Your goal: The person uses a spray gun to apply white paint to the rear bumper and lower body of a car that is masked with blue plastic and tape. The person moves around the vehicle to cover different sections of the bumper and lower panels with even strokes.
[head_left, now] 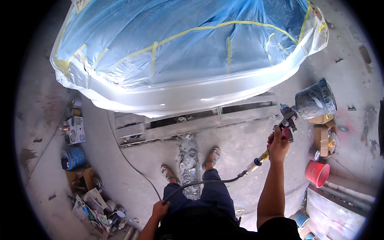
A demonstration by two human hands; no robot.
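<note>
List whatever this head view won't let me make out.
All in the head view:
Contents of the dark, paint-smeared round cup: hidden by its wall.
Part of the red-and-black metal spray gun's grip: covered by the bare right hand.
Far end of the translucent blue plastic sheeting: cut off by the upper edge.

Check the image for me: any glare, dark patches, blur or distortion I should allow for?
Head view: glare washes out parts of the white panel; head view: the dark shirt loses most detail; head view: the right hand and spray gun look fairly sharp; head view: fisheye rim blacks out the corners.
</note>
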